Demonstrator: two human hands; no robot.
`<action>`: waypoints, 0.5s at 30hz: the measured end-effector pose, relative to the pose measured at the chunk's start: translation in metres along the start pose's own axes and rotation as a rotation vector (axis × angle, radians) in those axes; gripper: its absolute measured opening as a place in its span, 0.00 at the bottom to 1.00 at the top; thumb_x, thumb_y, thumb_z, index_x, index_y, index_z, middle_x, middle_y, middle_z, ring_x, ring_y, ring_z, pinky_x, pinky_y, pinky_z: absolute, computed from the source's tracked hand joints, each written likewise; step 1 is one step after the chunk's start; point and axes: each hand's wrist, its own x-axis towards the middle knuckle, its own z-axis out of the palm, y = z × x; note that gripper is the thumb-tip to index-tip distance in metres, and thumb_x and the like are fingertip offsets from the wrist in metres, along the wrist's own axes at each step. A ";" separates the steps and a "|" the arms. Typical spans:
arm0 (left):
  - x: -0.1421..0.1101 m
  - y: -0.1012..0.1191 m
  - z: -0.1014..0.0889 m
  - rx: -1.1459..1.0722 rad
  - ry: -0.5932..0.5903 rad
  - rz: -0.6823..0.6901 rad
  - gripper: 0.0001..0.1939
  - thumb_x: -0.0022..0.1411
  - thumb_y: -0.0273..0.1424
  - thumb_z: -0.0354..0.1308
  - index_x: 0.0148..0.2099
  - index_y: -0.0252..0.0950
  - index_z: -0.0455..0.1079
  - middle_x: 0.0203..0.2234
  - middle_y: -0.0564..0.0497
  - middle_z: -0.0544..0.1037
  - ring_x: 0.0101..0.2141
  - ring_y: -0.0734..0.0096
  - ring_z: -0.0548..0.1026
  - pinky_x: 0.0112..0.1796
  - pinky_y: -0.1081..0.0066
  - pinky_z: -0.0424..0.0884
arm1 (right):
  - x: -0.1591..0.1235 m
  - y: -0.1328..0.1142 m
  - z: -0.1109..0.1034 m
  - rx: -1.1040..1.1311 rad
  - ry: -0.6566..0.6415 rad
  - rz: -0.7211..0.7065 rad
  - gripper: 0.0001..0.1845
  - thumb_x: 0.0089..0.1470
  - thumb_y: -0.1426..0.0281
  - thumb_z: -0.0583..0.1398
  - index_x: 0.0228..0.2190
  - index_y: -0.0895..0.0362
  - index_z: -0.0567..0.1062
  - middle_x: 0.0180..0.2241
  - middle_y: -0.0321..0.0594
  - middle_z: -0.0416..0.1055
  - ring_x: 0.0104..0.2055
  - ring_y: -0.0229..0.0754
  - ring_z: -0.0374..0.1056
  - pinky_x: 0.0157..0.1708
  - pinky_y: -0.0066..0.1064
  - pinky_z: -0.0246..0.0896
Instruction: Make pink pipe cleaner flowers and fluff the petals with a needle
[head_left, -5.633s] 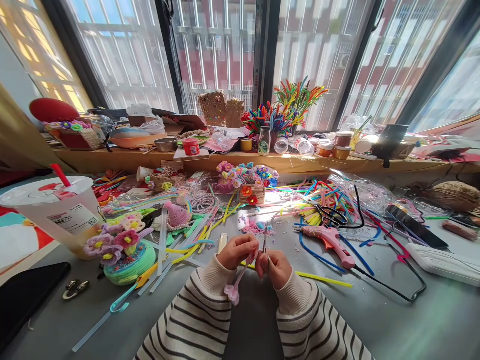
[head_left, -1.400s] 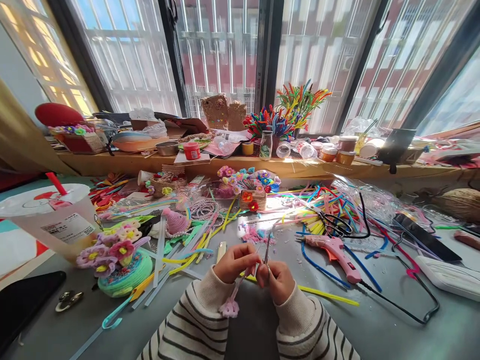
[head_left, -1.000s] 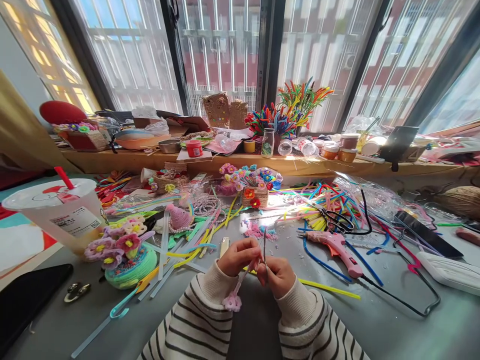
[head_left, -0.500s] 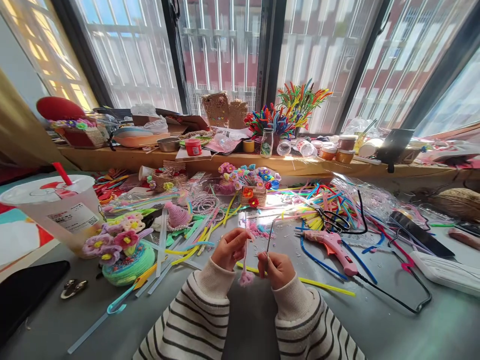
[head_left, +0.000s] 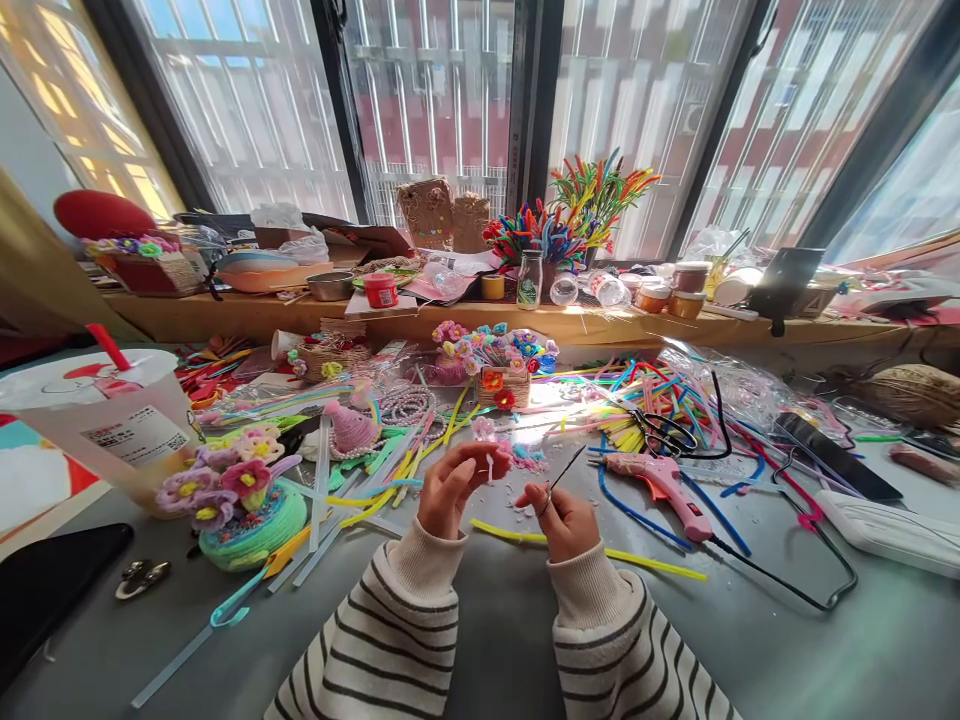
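Note:
My left hand (head_left: 452, 488) is closed, its fingertips pinching a small pale pink piece of pipe cleaner (head_left: 490, 467) that hangs down a little. Just above those fingertips shows some pink fluff (head_left: 484, 430); I cannot tell whether it is part of the held piece. My right hand (head_left: 562, 520) grips a slim, dark, pointed metal tool (head_left: 568, 470), its tip slanting up and to the right. Fingers cover the tool's lower part. Behind both hands lie pink and blue fuzzy trimmings (head_left: 529, 458). A yellow pipe cleaner (head_left: 652, 563) runs across the table below the right hand.
A pink glue gun (head_left: 660, 490) with a black cord lies to the right, near black-handled scissors (head_left: 664, 433). On the left are a fuzzy flower pot (head_left: 255, 530), a drink cup (head_left: 135, 430) and a black phone (head_left: 64, 575). Farther back stands a flower basket (head_left: 504, 388).
The pink fluffy end that hung below my left hand no longer hangs there. My left hand has turned and lifted slightly; the tool in my right hand has tilted from upright to the right.

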 end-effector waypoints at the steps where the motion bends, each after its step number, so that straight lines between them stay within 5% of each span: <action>1: 0.001 -0.002 -0.001 0.032 -0.007 -0.009 0.10 0.46 0.32 0.54 0.31 0.31 0.69 0.23 0.48 0.75 0.27 0.69 0.72 0.32 0.69 0.68 | 0.000 0.000 0.000 0.005 -0.008 0.002 0.23 0.46 0.57 0.49 0.18 0.59 0.73 0.13 0.35 0.62 0.16 0.32 0.55 0.18 0.23 0.48; 7: 0.008 -0.011 -0.007 0.252 0.025 0.007 0.07 0.45 0.28 0.56 0.29 0.32 0.65 0.20 0.52 0.74 0.22 0.76 0.70 0.27 0.74 0.66 | 0.000 0.002 0.001 0.061 -0.082 0.012 0.19 0.44 0.58 0.52 0.20 0.60 0.74 0.13 0.35 0.63 0.16 0.33 0.55 0.18 0.23 0.50; 15: 0.007 -0.006 0.001 0.275 0.012 -0.004 0.19 0.41 0.26 0.59 0.34 0.36 0.52 0.15 0.58 0.72 0.20 0.74 0.71 0.24 0.74 0.66 | 0.000 0.005 0.007 0.160 -0.168 -0.009 0.16 0.41 0.60 0.56 0.21 0.60 0.74 0.16 0.37 0.66 0.18 0.34 0.58 0.18 0.24 0.52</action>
